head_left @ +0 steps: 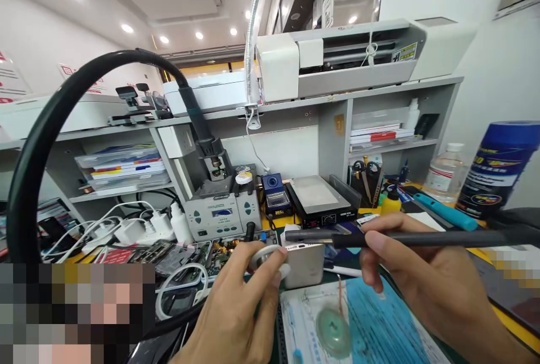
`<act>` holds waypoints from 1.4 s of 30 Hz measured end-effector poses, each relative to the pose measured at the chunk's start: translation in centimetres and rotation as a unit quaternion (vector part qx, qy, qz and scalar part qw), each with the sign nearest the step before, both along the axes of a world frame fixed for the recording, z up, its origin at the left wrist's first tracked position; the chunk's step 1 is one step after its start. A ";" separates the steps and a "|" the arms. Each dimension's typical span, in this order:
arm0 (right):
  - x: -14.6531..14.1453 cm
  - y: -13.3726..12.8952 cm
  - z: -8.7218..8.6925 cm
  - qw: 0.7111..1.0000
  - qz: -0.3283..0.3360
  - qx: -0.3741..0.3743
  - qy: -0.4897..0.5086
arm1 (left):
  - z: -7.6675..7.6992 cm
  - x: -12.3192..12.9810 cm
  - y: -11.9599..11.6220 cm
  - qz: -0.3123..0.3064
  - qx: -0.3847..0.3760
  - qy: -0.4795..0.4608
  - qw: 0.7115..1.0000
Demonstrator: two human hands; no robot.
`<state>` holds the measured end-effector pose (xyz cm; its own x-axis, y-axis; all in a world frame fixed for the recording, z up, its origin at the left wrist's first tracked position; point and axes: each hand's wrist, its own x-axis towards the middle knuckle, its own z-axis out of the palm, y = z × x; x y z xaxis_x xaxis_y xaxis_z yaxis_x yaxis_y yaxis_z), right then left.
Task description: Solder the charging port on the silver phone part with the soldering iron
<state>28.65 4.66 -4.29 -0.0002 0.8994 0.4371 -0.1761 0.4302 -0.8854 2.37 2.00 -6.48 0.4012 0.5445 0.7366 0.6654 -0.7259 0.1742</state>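
Observation:
My left hand (242,302) is closed, with a small white round spool (266,252) pinched between its fingers. In my right hand (426,274) is a long thin black pen-like tool (405,238), pointing left; its exact kind is unclear. The tool's dark grey end passes just above a silver phone (304,267), whose edge with small port holes faces up. The phone stands right beside my left fingertips, and I cannot tell whether they touch it. Below my hands, a green round pendant (333,330) on a reddish cord appears over a blue and white sheet (375,319).
Behind stand a grey soldering station (223,218), a small blue unit (276,192) and a flat heating plate (318,195). Circuit boards and a white cable (162,291) lie left. A thick black hose (25,184) arches at left. A blue can (493,172) and clear bottle (445,175) stand right.

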 end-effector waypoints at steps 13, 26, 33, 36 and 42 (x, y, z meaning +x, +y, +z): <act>0.0 -0.3 -0.2 0.994 -0.076 0.016 -0.082 | 0.0 0.1 -0.3 0.039 0.004 0.020 0.999; 0.1 0.0 -1.2 0.990 -0.094 0.049 -0.093 | -0.8 -0.4 -0.1 0.052 0.007 0.054 0.997; -0.3 -0.5 -0.7 0.987 -0.111 0.022 -0.111 | -1.0 -0.6 -0.1 0.051 0.012 0.057 0.997; -0.1 -0.8 -0.7 0.988 -0.110 -0.005 -0.107 | -1.1 -0.6 -0.1 0.050 0.016 0.060 0.997; -0.2 -0.7 -0.8 0.986 -0.118 0.030 -0.110 | -1.0 -0.7 0.0 0.045 0.017 0.062 0.997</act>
